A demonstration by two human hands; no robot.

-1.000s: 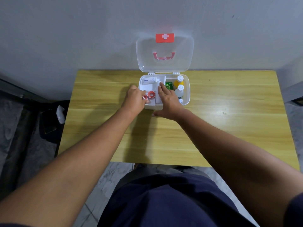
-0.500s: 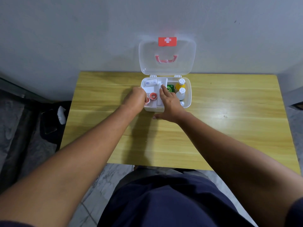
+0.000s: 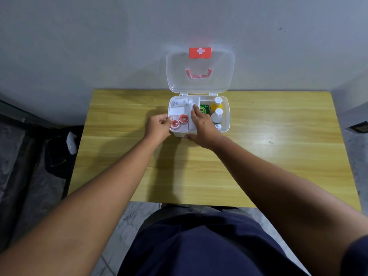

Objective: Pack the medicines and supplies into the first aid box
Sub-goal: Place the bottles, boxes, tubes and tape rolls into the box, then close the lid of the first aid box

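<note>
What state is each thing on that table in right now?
First aid box: open, on the table.
Lid: raised upright.
White tray: sitting in the box's left side.
Two red tape rolls: lying in the tray.
Two bottles: capped, upright.
Left hand: at the tray's left edge.
Right hand: fingers in box.

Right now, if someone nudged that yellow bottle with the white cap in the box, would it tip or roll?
The yellow bottle looks tall and narrow, so it probably tips easily. The box wall and white bottle beside it would likely catch it. Being round, it might roll if laid down.
</note>
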